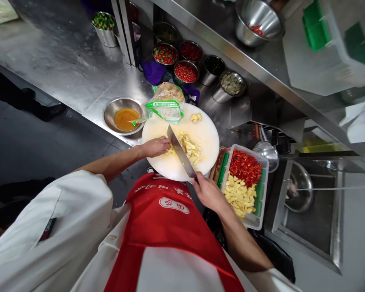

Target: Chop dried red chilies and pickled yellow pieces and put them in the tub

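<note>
A round white cutting board (pixel 209 140) lies before me on the metal counter. My right hand (pixel 208 191) grips the handle of a cleaver (pixel 179 151), whose blade stands on the board and points away from me. Left of the blade, my left hand (pixel 157 147) curls its fingertips down on pale yellow ginger, mostly hidden under them. Cut ginger pieces (pixel 191 147) are heaped right of the blade. A knobby ginger root (pixel 196 118) rests near the board's far edge. Overlapping that edge is a plastic bag (pixel 167 107) with green print.
A steel bowl of orange-brown liquid (pixel 126 119) stands left of the board. To the right, a clear tub (pixel 263 194) holds chopped red peppers and ginger slices. Several steel pots of ingredients line the back, such as red peppers (pixel 186 72). A metal shelf (pixel 219 42) overhangs them. Someone's foot (pixel 55 111) shows at left.
</note>
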Motion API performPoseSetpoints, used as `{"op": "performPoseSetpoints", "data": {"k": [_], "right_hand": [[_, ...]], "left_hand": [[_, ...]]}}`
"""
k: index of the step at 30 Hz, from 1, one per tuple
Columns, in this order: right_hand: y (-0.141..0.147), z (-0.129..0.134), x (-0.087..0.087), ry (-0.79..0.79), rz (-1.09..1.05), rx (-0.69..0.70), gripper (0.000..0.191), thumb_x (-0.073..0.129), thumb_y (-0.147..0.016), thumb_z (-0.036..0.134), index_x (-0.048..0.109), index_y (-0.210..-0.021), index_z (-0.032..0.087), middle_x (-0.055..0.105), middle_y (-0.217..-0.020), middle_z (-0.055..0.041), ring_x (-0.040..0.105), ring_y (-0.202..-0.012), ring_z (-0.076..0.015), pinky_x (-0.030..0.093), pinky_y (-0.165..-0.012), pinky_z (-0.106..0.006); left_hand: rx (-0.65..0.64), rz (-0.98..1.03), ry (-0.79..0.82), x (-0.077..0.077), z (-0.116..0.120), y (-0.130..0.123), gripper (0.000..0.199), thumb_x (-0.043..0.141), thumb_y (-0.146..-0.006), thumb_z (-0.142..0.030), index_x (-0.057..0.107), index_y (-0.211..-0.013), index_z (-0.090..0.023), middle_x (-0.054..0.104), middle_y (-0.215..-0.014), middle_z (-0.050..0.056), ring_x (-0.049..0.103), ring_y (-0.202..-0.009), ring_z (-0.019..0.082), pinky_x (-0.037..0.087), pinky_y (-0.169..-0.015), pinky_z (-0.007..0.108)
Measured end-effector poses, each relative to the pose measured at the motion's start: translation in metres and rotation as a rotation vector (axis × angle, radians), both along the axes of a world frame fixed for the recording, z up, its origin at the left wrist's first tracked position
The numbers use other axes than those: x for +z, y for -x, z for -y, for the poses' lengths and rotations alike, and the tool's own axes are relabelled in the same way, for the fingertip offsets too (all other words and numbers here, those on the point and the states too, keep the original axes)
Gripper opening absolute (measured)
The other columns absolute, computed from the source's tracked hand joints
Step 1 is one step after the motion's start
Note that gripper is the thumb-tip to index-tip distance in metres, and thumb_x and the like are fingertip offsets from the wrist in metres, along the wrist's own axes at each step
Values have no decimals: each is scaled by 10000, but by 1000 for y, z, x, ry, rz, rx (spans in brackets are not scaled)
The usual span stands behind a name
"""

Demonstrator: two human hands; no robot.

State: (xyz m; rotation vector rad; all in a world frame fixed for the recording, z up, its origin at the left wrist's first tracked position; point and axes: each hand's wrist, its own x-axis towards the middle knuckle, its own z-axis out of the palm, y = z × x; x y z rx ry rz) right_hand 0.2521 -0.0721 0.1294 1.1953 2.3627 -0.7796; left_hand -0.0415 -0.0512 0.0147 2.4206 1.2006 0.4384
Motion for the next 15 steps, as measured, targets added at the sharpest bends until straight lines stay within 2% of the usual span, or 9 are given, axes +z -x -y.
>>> {"op": "performPoseSetpoints", "data": {"k": [11, 15], "right_hand": [[5, -2, -2, -2, 18, -21, 216, 365, -1015, 274, 495, -1140, 155, 717, -953, -128, 667, -881, -238, 359, -713, -284], [6, -5, -2, -21, -9, -6, 231, 376, -1019, 325, 509, -1135, 177, 712, -963, -115, 659, -902, -236, 361, -724, -284]], "left_hand": [[23, 50, -24, 2, 3, -2, 195, 470, -936, -249, 654, -948, -184, 608, -1121, 109, 554, -1059, 233, 438, -994, 360], [43, 30, -11, 0, 5, -3, 202, 471, -934, -249, 662, -953, -187, 599, -1137, 104, 550, -1062, 225, 446, -993, 357]]}}
